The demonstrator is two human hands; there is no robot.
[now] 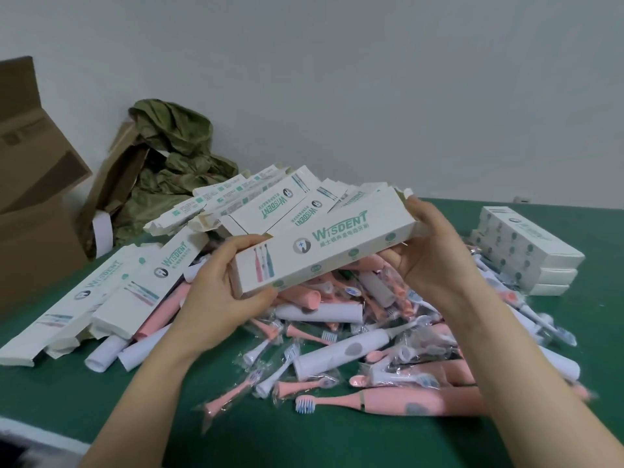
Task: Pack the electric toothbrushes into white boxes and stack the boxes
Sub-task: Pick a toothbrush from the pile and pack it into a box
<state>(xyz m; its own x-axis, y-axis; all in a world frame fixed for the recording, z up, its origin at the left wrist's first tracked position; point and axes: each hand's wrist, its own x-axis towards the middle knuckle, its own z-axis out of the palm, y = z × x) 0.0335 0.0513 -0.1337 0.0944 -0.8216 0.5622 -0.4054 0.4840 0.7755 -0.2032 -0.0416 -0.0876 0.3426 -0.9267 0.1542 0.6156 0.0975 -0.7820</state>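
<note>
A long white box [324,244] with green lettering is held above the table, tilted up to the right. My left hand [223,292] grips its near left end, thumb under and fingers over. My right hand [435,244] grips its far right end, where a flap stands open. Below lies a heap of pink and white electric toothbrushes [354,352] and wrapped brush heads. One pink toothbrush [398,401] lies nearest me. Several boxes [526,251] are stacked at the right.
Loose white boxes [111,292] lie scattered at the left and in a pile [270,204] behind. Brown cartons [30,204] and crumpled green wrapping [169,157] stand at the back left on the green table [304,440]. A pale wall runs behind.
</note>
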